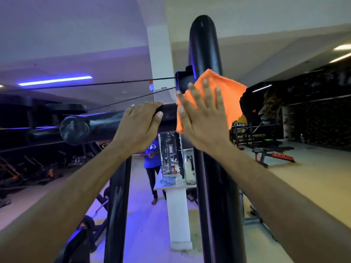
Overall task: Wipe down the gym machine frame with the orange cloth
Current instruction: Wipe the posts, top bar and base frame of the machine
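Landmark: the black upright post [206, 44] of the gym machine frame, rising through the middle of the view with a rounded top. Right hand [203, 118] lies flat with fingers straight and spread, palm pressing the orange cloth [226, 90] against the front of the post, about where the horizontal bar meets it. The cloth is spread between palm and post; its edges stick out past the fingers above and to the right of the hand, and one edge hangs down at the left of the post. Left hand [140, 126] is to the left of the post, fingers curled over the top of the black horizontal bar [100, 124], thumb on the near side, gripping it. The bar runs leftward from the post and ends in a rounded cap. Two thin cables [114, 83] run leftward from a black bracket [183, 80] fixed on the left side of the post, just above the cloth. Behind the post stands a white pillar [160, 54]; beside it, left of the post and farther back, a person in a blue shirt [151, 154]. Right of the post, well back, a weight bench [271, 153] sits on the floor.
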Motion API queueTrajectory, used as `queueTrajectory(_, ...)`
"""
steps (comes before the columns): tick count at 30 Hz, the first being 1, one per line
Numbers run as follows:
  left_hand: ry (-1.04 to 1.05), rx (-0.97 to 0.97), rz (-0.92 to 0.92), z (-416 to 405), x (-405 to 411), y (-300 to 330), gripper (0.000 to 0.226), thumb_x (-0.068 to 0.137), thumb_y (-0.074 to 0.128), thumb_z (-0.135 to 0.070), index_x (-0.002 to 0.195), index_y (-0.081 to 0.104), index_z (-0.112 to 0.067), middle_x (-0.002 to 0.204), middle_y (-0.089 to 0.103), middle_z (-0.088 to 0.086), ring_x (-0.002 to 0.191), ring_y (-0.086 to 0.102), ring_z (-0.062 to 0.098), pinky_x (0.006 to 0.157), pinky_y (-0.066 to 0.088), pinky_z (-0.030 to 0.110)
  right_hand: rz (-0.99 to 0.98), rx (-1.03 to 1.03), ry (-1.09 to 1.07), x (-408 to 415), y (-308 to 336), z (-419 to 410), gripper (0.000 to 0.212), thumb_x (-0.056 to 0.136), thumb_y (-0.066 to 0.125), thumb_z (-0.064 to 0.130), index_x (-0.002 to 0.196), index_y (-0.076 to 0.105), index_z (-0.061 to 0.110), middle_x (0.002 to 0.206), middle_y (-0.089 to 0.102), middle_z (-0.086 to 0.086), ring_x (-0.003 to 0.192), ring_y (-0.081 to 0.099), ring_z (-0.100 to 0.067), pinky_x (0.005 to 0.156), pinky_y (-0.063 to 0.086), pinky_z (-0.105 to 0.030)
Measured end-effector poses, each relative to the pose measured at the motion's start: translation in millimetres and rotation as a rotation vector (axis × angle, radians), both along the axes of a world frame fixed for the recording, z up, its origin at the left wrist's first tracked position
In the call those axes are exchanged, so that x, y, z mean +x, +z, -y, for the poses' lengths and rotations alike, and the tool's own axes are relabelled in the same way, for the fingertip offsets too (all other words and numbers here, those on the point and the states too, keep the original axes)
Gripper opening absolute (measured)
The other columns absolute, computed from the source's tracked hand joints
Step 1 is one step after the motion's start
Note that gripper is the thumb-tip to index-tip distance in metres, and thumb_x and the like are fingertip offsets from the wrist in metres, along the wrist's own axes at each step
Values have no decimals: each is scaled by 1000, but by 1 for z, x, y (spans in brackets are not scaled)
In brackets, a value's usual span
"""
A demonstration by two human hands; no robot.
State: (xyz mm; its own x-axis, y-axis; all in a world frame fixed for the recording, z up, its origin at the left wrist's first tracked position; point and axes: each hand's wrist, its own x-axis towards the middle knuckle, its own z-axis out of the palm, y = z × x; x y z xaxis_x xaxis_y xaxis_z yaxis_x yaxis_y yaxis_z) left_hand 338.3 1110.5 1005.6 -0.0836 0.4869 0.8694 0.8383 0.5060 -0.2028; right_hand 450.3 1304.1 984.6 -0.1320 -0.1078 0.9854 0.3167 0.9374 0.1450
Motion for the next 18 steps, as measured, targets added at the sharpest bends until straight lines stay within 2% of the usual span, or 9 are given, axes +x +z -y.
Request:
queueTrajectory(2,-19,-12,-25,3,-5,-1,44,114,36,-39,149,55,-19,144,65,0,131,57,28,118,40,54,64,86,-10,-1,-10,6,51,117,36,45,166,48,34,177,38,-7,168,24,-36,134,19,-60)
queueTrajectory(4,-18,-24,-37,6,-9,0,43,115,36,-39,148,55,-20,144,64,-1,132,56,27,120,37,54,67,59,-34,7,-2,-4,51,116,36,50,165,48,39,177,38,-3,167,27,-30,126,32,-58)
queueTrajectory(5,-8,-13,-36,10,-13,1,42,115,36,-39,147,55,-20,143,65,-1,132,56,27,122,35,55,41,6,-48,10,5,-8,49,116,37,50,162,52,40,178,37,-2,168,25,-28,125,31,-59)
queueTrajectory(7,9,30,-31,19,-23,1,41,116,35,-41,144,57,-20,141,66,0,134,56,28,124,33,57,-53,-120,-81,7,11,-6,46,115,40,49,155,60,38,179,34,-3,169,21,-31,131,22,-61)
queueTrajectory(9,0,65,-33,22,-30,-3,45,116,32,-43,146,58,-20,142,67,0,134,57,27,121,34,54,-107,-154,-93,-10,3,15,47,115,40,48,155,61,36,179,35,-4,169,19,-35,134,14,-61)
queueTrajectory(11,-19,71,-68,23,-35,-7,47,116,31,-42,147,58,-19,142,67,0,134,57,27,118,36,51,-31,-80,-77,-26,-11,37,51,115,39,48,161,55,35,178,35,-3,168,22,-34,133,16,-60)
queueTrajectory(13,-44,56,-67,27,-38,-7,47,116,32,-42,149,57,-20,144,67,-1,137,56,26,119,36,50,74,-9,-44,-23,-15,39,54,114,39,55,165,48,38,181,28,0,169,21,-33,131,24,-61)
queueTrajectory(15,-63,29,-51,33,-41,-2,46,117,32,-44,151,55,-24,147,66,-3,140,55,23,120,37,52,125,-96,-17,-7,-2,25,56,111,40,67,161,49,45,183,20,4,171,13,-30,128,30,-64)
queueTrajectory(18,-59,11,-60,44,-50,1,46,117,31,-48,154,53,-29,149,64,-7,142,54,21,121,39,56,-49,-178,-133,-4,7,16,51,108,44,70,148,65,46,179,31,-2,170,14,-34,131,19,-67)
